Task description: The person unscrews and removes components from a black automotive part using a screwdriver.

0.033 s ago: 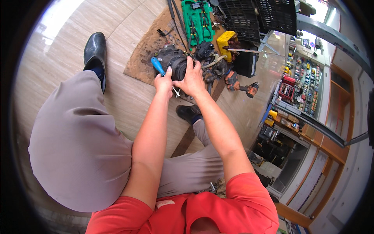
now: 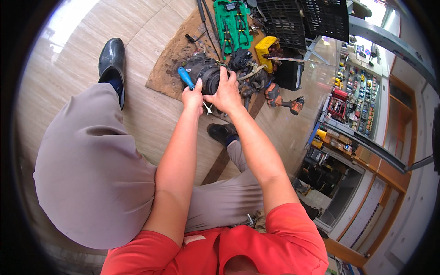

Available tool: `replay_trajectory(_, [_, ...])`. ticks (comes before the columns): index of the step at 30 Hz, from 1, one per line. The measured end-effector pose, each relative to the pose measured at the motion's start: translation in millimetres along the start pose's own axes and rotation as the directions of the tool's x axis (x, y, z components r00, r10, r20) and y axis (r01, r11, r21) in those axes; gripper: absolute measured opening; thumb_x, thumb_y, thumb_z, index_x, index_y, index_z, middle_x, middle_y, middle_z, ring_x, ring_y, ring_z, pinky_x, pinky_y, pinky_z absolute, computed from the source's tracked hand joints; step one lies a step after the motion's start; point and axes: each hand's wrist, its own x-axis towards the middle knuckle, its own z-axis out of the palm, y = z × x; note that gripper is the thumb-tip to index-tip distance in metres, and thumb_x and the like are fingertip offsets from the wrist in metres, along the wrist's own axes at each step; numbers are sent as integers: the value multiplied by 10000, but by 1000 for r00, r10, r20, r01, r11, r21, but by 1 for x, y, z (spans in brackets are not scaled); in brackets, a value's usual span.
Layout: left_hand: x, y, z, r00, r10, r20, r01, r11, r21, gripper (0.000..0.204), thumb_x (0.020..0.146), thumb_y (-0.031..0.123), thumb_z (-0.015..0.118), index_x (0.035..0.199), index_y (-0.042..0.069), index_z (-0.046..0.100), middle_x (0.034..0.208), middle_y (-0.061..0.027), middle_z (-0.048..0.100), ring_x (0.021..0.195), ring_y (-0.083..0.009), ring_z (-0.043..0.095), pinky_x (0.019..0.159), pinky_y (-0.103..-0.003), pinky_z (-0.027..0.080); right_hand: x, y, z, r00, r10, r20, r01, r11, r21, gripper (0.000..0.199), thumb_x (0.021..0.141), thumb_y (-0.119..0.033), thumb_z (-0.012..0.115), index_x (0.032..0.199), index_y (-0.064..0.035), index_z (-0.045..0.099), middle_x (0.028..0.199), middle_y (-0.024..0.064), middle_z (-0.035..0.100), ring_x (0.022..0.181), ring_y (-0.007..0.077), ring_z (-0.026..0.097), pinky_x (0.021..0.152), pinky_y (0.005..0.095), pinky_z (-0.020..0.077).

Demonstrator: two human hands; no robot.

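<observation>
On the cardboard lies a dark, grimy machine part [image 2: 196,68] that looks like a compressor, with a round pulley [image 2: 211,79] facing my hands. Fingers closed, my left hand [image 2: 193,98] holds a blue-handled screwdriver [image 2: 185,77], its handle pointing up and away to the left. A pale thin piece sticks out below that hand; I cannot make out what it is. My right hand [image 2: 225,94] grips the pulley's right side, thumb near the left hand and fingers over the far rim.
A stained cardboard sheet [image 2: 167,68] covers the tiled floor. Beyond stand a green tool case [image 2: 238,32] and a yellow container [image 2: 265,49]. To the right are an orange-and-black power drill [image 2: 284,100], a black crate [image 2: 284,23] and a glass display case [image 2: 357,87]. My boots flank the work.
</observation>
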Motion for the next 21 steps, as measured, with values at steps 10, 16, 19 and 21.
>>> replay_trajectory(10, [8,-3,-1,1000,17,-6,-17,1000,-8,332,967,326,687,1075,26,593,817,-94,668,527,-199,622,427,-334,524,2,-3,-5,1000,12,9,-12,1000,14,1190,576,-318,941,1512,-107,238,1414,305,347,1277,513,452,1049,516,454])
replay_trajectory(16, [3,4,-1,1000,26,-17,-26,1000,18,336,964,321,693,1076,28,572,833,-93,664,521,-201,621,428,-331,522,2,-1,-6,1000,-8,18,7,999,41,1199,589,-311,947,1519,-95,221,1421,323,342,1296,524,429,1056,520,445])
replay_trajectory(19, [-6,10,0,999,-35,7,35,999,-14,408,932,326,740,1078,-22,586,941,-94,630,665,-194,601,514,-370,531,3,6,1,999,-38,-27,40,995,95,1173,608,-315,939,1526,-91,243,1439,334,340,1313,518,427,1072,516,432])
replay_trajectory(21, [-13,14,4,999,-51,5,52,996,-77,386,936,322,735,1071,-8,587,944,-95,640,672,-200,615,512,-373,536,4,13,9,997,-34,-75,45,988,146,1144,638,-331,923,1534,-90,254,1447,348,341,1322,512,431,1079,507,428])
